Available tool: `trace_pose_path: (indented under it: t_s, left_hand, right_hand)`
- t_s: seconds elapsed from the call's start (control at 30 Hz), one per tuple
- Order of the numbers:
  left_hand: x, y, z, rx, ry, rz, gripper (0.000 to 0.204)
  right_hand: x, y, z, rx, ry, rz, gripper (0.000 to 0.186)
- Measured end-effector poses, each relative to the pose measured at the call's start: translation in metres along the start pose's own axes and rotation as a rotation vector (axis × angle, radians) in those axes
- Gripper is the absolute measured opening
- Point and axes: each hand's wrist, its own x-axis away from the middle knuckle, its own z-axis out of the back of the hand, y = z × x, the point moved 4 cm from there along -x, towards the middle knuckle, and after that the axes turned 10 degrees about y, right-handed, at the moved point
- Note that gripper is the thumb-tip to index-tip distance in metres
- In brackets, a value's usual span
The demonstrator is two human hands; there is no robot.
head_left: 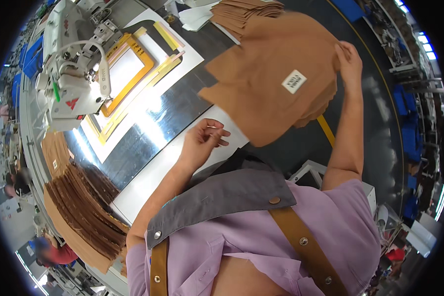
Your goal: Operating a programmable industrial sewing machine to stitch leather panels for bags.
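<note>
My right hand (349, 60) pinches the far right edge of a tan fabric piece (266, 84) that carries a small white sewn label (294, 81). That piece lies on top of a stack of similar tan pieces (310, 116) at the table's right end. My left hand (204, 139) hovers over the white table edge with its fingers loosely curled, holding nothing, just left of the tan piece's near corner.
A white sewing machine (69, 69) stands at the left over a yellow-framed template (128, 69) on a shiny metal table (148, 133). Another tan stack (244, 12) lies at the far end. A dark brown fanned stack (88, 207) sits at the lower left.
</note>
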Motion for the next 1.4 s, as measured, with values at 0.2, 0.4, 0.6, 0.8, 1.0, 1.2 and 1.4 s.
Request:
trace_pose_path:
  t_s: [0.2,0.4,0.6,0.8,1.0,1.2,1.4]
  left_hand:
    - [0.004,-0.011,0.03,-0.19,0.156,-0.102,0.02]
    - [0.035,-0.049,0.111,-0.128,0.434,-0.068,0.019]
    - [0.062,-0.067,0.15,-0.096,0.657,-0.157,0.016]
    - [0.093,-0.084,0.168,-0.129,0.746,-0.134,0.013]
    - [0.116,-0.089,0.182,-0.059,0.865,-0.117,0.014]
    - [0.124,-0.104,0.196,-0.03,0.922,-0.095,0.015]
    - [0.106,-0.098,0.201,0.058,0.874,-0.046,0.016]
  right_hand:
    - [0.005,0.176,0.089,0.265,0.167,-0.164,0.035]
    - [0.052,0.102,-0.002,0.285,0.091,-0.078,0.032]
    - [0.094,-0.058,-0.172,-0.086,-0.393,0.219,0.025]
    - [0.086,-0.123,-0.328,-0.054,-0.439,0.569,0.028]
    - [0.039,-0.116,-0.436,0.1,-0.29,0.746,0.03]
    - [0.028,-0.107,-0.457,0.372,-0.333,0.819,0.018]
    - [0.025,-0.119,-0.444,0.286,-0.326,0.914,0.019]
